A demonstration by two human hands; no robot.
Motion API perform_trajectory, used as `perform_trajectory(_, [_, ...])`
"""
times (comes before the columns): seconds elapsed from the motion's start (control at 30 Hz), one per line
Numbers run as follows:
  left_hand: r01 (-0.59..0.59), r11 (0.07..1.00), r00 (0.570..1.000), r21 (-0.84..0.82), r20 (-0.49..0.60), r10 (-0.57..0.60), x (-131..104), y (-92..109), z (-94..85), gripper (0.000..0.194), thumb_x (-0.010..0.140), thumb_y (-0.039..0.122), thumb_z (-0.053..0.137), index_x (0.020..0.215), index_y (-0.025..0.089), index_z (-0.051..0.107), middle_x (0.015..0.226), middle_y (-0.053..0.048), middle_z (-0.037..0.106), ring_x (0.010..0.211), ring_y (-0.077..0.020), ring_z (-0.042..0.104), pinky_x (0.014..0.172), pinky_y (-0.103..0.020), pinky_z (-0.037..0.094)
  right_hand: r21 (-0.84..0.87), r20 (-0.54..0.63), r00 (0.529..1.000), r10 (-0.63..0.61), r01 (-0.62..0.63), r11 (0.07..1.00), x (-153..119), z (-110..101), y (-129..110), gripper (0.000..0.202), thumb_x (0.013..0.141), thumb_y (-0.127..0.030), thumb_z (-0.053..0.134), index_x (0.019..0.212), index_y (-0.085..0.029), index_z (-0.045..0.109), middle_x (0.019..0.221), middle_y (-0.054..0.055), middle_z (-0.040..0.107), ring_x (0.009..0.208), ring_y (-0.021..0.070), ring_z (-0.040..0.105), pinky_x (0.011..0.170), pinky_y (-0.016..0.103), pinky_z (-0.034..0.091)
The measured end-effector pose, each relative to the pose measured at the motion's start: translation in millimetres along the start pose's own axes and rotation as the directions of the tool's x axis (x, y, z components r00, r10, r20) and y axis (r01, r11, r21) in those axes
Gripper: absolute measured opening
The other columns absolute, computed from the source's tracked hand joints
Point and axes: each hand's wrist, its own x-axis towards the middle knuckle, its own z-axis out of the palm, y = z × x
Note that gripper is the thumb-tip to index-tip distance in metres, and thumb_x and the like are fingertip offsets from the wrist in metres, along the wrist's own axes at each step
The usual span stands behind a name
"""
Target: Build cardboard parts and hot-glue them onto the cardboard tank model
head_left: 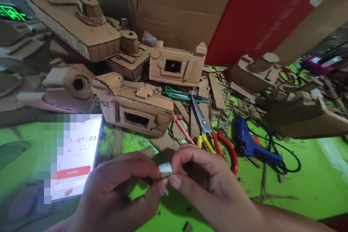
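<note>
Between my two hands is a small piece of cardboard (165, 169), pale on its upper face and brown along the lower edge. My left hand (122, 185) pinches its left side with thumb and forefinger. From the other side, my right hand (206, 181) grips it the same way, the thumb tip at its lower right. Just beyond the hands lie scissors (204, 123) with red and yellow handles. A box-shaped cardboard model (136, 106) with a rectangular opening stands behind my left hand.
A lit phone (78, 156) lies at left. At right rests a blue glue gun (250, 141) with its black cord looped. Cardboard models, including a large turreted one (76, 18), crowd the back. Cardboard scraps (216, 90) and a utility knife (181, 95) litter the green table (307, 185).
</note>
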Motion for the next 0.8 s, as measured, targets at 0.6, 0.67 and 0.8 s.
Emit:
perform_trajectory(0.6, [0.286,0.913,0.958,-0.292,0.071,-0.277,-5.3,-6.4,4.3,0.018,0.072,0.008,0.081,0.071,0.025,0.082,0.060,0.003,0.076,0.049,-0.0108,0.069,0.046,-0.013,0.056,-0.054,-0.016,0.999,-0.041,0.040,0.998,0.8,1.7,0.3,0.014,0.088,-0.020,0.078,0.089,-0.022,0.065,0.073,-0.003,0.057,0.066,0.0125,0.051,0.058,0.023,0.044])
perform_trajectory(0.67, [0.274,0.917,0.961,-0.288,0.063,-0.268,-4.2,-5.2,4.8,0.018,0.071,0.008,0.081,0.070,0.025,0.082,0.060,0.003,0.076,0.049,-0.0108,0.069,0.047,-0.013,0.056,-0.112,-0.038,0.997,-0.067,0.063,0.992,0.1,1.4,0.3,0.011,0.090,-0.021,0.076,0.088,-0.021,0.066,0.076,-0.002,0.057,0.069,0.0129,0.052,0.060,0.023,0.046])
perform_trajectory(0.8, [0.280,0.930,0.960,-0.240,0.041,-0.278,-4.2,-4.5,4.4,0.016,0.068,0.010,0.082,0.067,0.025,0.081,0.059,0.003,0.075,0.049,-0.0108,0.067,0.047,-0.013,0.055,-0.192,-0.046,0.992,-0.121,0.110,0.975,0.6,1.6,-0.5,0.009,0.089,-0.021,0.075,0.085,-0.020,0.067,0.078,-0.002,0.057,0.071,0.0129,0.053,0.063,0.024,0.046])
